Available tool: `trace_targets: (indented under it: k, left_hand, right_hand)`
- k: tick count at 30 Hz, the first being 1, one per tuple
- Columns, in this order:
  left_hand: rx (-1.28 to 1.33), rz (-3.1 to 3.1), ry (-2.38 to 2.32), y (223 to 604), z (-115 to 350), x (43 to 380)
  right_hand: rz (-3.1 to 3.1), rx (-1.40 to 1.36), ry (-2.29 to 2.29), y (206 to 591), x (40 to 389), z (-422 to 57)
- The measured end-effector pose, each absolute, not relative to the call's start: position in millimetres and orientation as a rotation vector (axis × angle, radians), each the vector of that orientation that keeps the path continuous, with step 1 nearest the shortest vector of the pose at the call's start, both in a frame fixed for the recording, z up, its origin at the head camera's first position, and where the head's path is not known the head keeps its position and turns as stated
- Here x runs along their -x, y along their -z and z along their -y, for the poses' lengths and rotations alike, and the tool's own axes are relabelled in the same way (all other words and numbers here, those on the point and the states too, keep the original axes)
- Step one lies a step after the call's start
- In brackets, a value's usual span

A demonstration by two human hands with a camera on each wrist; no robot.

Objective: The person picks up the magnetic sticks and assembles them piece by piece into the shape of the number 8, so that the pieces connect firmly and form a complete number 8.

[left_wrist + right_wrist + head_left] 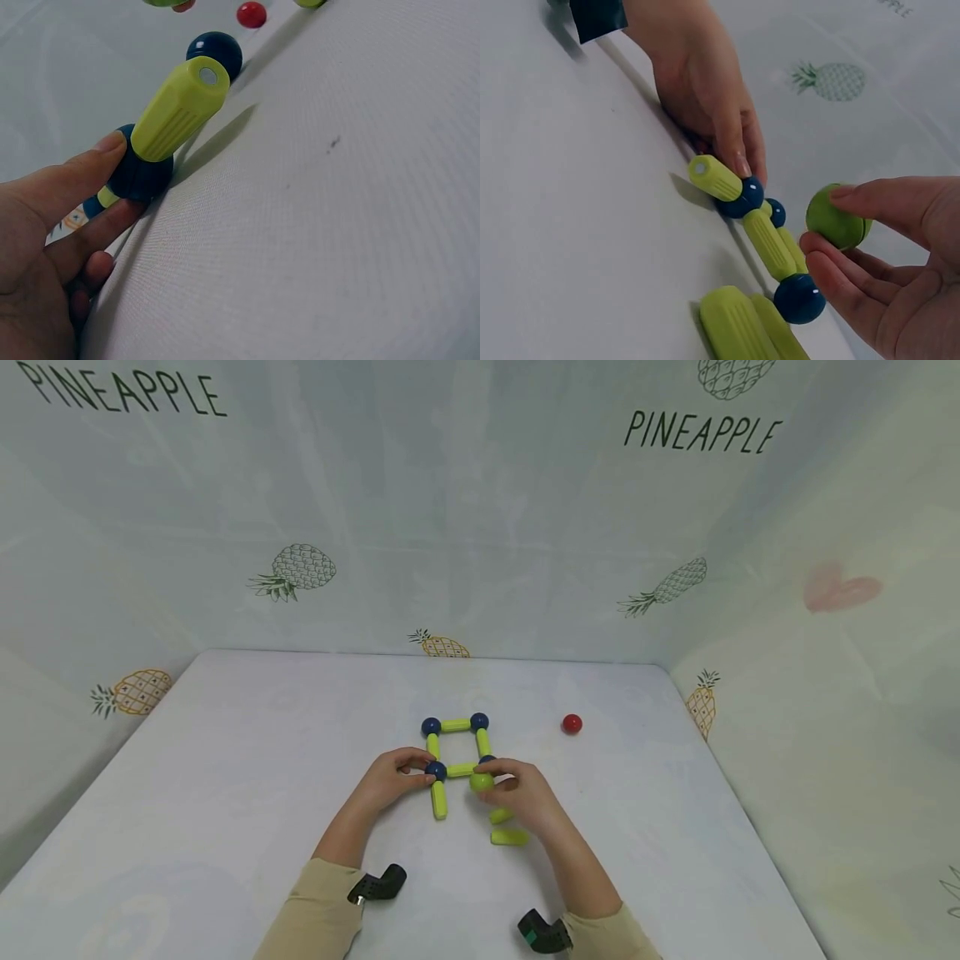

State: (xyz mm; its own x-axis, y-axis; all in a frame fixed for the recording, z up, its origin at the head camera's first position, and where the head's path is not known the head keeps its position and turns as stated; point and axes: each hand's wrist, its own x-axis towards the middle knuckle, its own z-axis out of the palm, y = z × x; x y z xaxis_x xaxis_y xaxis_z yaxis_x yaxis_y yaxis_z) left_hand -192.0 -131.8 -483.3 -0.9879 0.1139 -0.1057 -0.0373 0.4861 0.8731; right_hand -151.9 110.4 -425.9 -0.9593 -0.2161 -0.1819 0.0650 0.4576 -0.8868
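Observation:
A square of yellow-green magnetic rods (455, 726) joined by blue balls (431, 727) lies on the white table. My left hand (388, 783) pinches the blue ball (142, 174) at its near left corner between thumb and fingers. From that ball a yellow-green rod (439, 800) sticks out toward me, its far end free. My right hand (528, 793) holds a green ball (838, 216) between thumb and fingertips. In the right wrist view the green ball is apart from the near right blue ball (799, 298), which my right fingers partly cover in the head view.
Two loose yellow-green rods, one nearer me (509, 837) and one partly behind my right hand (501, 816), lie on the table. A red ball (572, 724) sits farther back to the right. Pineapple-printed cloth (480, 527) hangs behind the table's back edge.

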Motion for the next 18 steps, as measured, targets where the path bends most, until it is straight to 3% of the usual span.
trace_targets:
  k: [18]
  left_hand:
    - [-0.088,-2.571,-1.546,485,132,192]
  right_hand:
    - [-2.409,0.236,1.444,436,144,-90]
